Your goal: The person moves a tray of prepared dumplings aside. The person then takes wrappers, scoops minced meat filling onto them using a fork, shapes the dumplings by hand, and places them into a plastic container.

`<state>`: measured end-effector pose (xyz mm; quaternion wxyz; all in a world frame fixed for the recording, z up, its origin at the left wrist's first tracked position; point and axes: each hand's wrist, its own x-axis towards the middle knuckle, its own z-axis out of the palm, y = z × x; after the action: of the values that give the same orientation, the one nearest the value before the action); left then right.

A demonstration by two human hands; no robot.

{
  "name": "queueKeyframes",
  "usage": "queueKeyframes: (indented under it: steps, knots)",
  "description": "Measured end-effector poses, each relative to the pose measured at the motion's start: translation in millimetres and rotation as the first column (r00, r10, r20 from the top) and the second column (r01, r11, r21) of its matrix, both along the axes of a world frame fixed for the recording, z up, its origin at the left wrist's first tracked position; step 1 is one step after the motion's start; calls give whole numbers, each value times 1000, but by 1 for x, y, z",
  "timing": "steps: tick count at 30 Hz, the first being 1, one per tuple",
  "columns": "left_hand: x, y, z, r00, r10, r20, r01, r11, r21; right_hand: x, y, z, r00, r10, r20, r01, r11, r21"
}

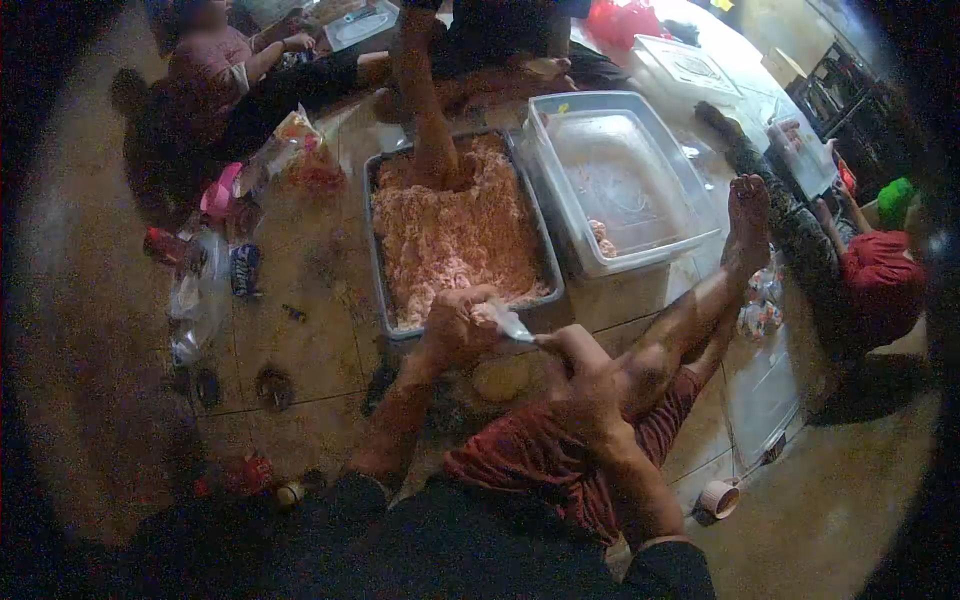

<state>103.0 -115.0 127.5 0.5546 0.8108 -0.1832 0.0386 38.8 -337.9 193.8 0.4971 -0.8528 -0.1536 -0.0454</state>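
A grey tub [558,285] holds a pinkish, coarse mixture [455,235] like ground meat. At its near edge my left hand [462,322] is closed around a small lump of this mixture [484,312]. My right hand [585,368] grips a metal spoon [514,324], whose bowl touches the lump at my left fingers. The spoon's handle is mostly hidden in my right hand. Another person's arm [430,130] reaches into the far part of the mixture, and that hand is buried in it.
Right of the tub stands a clear plastic bin [640,200] with a few small lumps in its near corner. Packets [245,270] and plastic bags lie on the tiled floor at left. Other people sit around, one in a red shirt [885,280]. A small cup [718,498] lies at lower right.
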Motion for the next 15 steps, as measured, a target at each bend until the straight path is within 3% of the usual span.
queueKeyframes:
  steps: [2, 4, 6, 8, 9, 11, 12, 14, 15]
  knots:
    - [-7, 0, 6, 997, 73, 39, -72, 997, -38, 0, -6, 0, 998, -32, 51, 29, 998, 64]
    - [-10, 15, 21, 988, 127, -85, -145, 951, -273, 3, -8, 7, 979, -205, -2, 204, 971, 122]
    - [-1, 63, -17, 992, -92, -91, -2, 693, -721, 14, -15, 15, 980, -199, 6, 198, 977, 78]
    - [-15, 82, 18, 922, 102, -373, -239, 908, -345, 31, -16, 3, 982, -16, 189, 42, 990, -136]
    - [-20, 86, 19, 922, 108, -372, -243, 909, -338, 41, -14, -6, 982, -13, 188, 38, 991, -129]
    - [-28, 91, 19, 850, 288, -440, -292, 955, 60, 64, -9, -22, 980, 162, 116, -95, 891, -444]
    - [-33, 90, 18, 850, 292, -438, -294, 954, 64, 76, -4, -24, 979, 164, 118, -96, 893, -440]
    - [-44, 87, 17, 958, 207, -200, -222, 973, -60, 97, 10, -23, 945, 317, 86, -168, 691, -703]
    - [-49, 87, 15, 908, 261, -327, -291, 956, -47, 106, 13, -37, 944, 319, 88, -169, 693, -701]
